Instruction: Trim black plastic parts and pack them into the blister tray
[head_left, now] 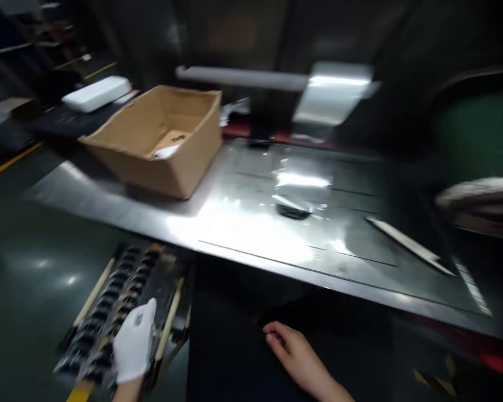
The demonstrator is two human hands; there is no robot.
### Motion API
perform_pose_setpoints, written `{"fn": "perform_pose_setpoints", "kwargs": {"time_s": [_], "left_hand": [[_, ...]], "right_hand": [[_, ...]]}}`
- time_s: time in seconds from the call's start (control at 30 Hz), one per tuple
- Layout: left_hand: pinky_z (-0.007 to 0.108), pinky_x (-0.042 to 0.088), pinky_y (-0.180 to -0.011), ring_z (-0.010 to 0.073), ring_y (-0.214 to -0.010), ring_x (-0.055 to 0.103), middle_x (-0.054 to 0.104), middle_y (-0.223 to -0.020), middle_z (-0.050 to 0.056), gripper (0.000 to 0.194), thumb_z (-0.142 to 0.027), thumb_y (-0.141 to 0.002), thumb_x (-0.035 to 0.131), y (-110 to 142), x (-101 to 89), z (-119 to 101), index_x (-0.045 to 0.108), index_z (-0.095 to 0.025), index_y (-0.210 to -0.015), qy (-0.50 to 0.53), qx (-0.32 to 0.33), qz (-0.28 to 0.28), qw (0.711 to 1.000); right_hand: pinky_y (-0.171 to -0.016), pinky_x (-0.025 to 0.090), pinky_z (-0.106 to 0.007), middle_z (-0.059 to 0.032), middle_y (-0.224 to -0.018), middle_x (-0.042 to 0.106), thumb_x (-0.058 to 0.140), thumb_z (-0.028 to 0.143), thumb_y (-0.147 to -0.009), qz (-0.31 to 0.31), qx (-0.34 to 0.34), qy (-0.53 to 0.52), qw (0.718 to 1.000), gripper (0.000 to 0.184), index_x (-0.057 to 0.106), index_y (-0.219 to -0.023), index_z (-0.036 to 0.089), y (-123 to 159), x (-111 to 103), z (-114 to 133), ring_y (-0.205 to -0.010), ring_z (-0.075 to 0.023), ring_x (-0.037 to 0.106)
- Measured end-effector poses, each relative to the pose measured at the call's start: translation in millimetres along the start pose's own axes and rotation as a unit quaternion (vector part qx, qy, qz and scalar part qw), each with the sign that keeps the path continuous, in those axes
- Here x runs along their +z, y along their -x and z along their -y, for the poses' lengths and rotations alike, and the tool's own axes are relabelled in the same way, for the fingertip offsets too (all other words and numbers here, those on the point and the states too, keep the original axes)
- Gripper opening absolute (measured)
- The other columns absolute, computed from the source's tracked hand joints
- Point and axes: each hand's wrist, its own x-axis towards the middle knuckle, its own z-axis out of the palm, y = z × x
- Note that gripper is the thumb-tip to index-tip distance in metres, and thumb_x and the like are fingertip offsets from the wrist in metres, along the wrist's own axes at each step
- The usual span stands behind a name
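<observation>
My left hand [134,343], in a white glove, reaches down to a low tray [109,301] of several small dark parts beside the bench, with its fingers curled on the tray's contents; what they pinch is too blurred to name. My bare right hand [295,352] hovers lower centre below the bench's front edge, fingers loosely stretched and holding nothing. A shiny steel bench [243,223] lies ahead, with a small dark part [293,212] on clear film at its middle.
An open cardboard box [163,139] stands on the bench's left end with scraps inside. A long pale strip [411,245] lies at the right. A white foam block [96,92] sits far left. A film roll [331,97] and bar stand behind. The dark floor is on the left.
</observation>
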Motion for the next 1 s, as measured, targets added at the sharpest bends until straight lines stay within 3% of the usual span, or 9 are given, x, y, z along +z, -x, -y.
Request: {"fn": "perform_pose_setpoints", "kwargs": {"time_s": [0.07, 0.13, 0.17, 0.27, 0.37, 0.5, 0.67, 0.83, 1.0], "left_hand": [[0.034, 0.059, -0.085, 0.0243, -0.099, 0.075, 0.079, -0.109, 0.006, 0.033, -0.041, -0.104, 0.047, 7, -22.0, -57, 0.073, -0.021, -0.112, 0.080, 0.125, -0.060, 0.987], [0.035, 0.057, -0.096, 0.0237, -0.104, 0.074, 0.079, -0.112, 0.005, 0.024, -0.036, -0.098, 0.064, 16, -47.4, -129, 0.074, -0.024, -0.116, 0.240, 0.371, -0.119, 0.889], [0.035, 0.055, -0.101, 0.0228, -0.107, 0.072, 0.078, -0.115, 0.004, 0.023, -0.030, -0.096, 0.068, 21, -59.3, -169, 0.074, -0.025, -0.118, 0.262, 0.475, -0.101, 0.834], [0.032, 0.055, -0.097, 0.0219, -0.113, 0.069, 0.075, -0.122, 0.008, 0.025, -0.023, -0.100, 0.061, 22, -81.9, -279, 0.073, -0.021, -0.122, 0.114, 0.651, -0.057, 0.748], [0.034, 0.056, -0.082, 0.0242, -0.100, 0.069, 0.076, -0.110, 0.008, 0.019, -0.025, -0.099, 0.061, 10, -83.4, -348, 0.077, -0.023, -0.110, -0.071, 0.699, -0.032, 0.711], [0.035, 0.051, -0.068, 0.0252, -0.084, 0.068, 0.075, -0.096, 0.009, 0.025, -0.021, -0.100, 0.053, 0, -78.7, -374, 0.078, -0.020, -0.095, -0.167, 0.725, -0.017, 0.668], [0.037, 0.053, -0.071, 0.0255, -0.083, 0.069, 0.077, -0.097, 0.009, 0.030, -0.016, -0.097, 0.050, 0, -85.9, -382, 0.078, -0.022, -0.106, -0.207, 0.737, 0.010, 0.643], [0.032, 0.059, -0.085, 0.0207, -0.095, 0.074, 0.081, -0.106, -0.001, 0.028, -0.027, -0.098, 0.056, -24, -96.5, -406, 0.080, -0.030, -0.110, -0.154, 0.721, 0.030, 0.675], [0.041, 0.052, -0.109, 0.0243, -0.119, 0.067, 0.074, -0.129, 0.008, 0.040, -0.027, -0.103, 0.042, -32, -101.3, -405, 0.074, -0.020, -0.126, -0.070, 0.678, -0.064, 0.729]], "right_hand": [[-0.084, 0.053, -0.029, -0.0051, -0.104, 0.077, 0.050, 0.041, -0.101, -0.031, -0.005, -0.015, 0.999, 0.029, 0.073, -0.107, 0.024, 3, -4, -1, -0.094, -0.0209, 0.072], [-0.081, 0.052, -0.027, -0.0038, -0.102, 0.076, 0.052, 0.037, -0.099, -0.056, -0.007, -0.029, 0.998, 0.025, 0.074, -0.105, 0.024, 10, -6, -3, -0.092, -0.0193, 0.071], [-0.081, 0.051, -0.027, -0.0036, -0.103, 0.076, 0.053, 0.035, -0.098, -0.063, -0.009, -0.035, 0.997, 0.025, 0.074, -0.105, 0.025, 14, -6, -5, -0.092, -0.0190, 0.071], [-0.082, 0.050, -0.027, -0.0040, -0.104, 0.076, 0.053, 0.033, -0.097, -0.073, -0.017, -0.048, 0.996, 0.024, 0.075, -0.106, 0.025, 27, -1, -11, -0.095, -0.0198, 0.071], [-0.082, 0.050, -0.027, -0.0044, -0.103, 0.077, 0.053, 0.032, -0.097, -0.086, -0.019, -0.071, 0.994, 0.024, 0.075, -0.105, 0.025, 35, 3, -22, -0.096, -0.0203, 0.071], [-0.082, 0.051, -0.027, -0.0045, -0.101, 0.077, 0.053, 0.032, -0.097, -0.112, -0.010, -0.108, 0.988, 0.024, 0.074, -0.103, 0.024, 36, 5, -42, -0.094, -0.0202, 0.072], [-0.080, 0.051, -0.026, -0.0044, -0.101, 0.077, 0.053, 0.033, -0.097, -0.111, -0.004, -0.134, 0.985, 0.024, 0.074, -0.102, 0.024, 32, 3, -54, -0.092, -0.0193, 0.072], [-0.082, 0.051, -0.027, -0.0048, -0.103, 0.077, 0.053, 0.032, -0.096, -0.104, -0.005, -0.130, 0.986, 0.023, 0.074, -0.102, 0.024, 27, 0, -55, -0.095, -0.0200, 0.072], [-0.081, 0.052, -0.027, -0.0053, -0.103, 0.077, 0.053, 0.031, -0.096, -0.094, -0.006, -0.132, 0.987, 0.024, 0.074, -0.104, 0.023, 20, 9, -58, -0.093, -0.0200, 0.072]]}}
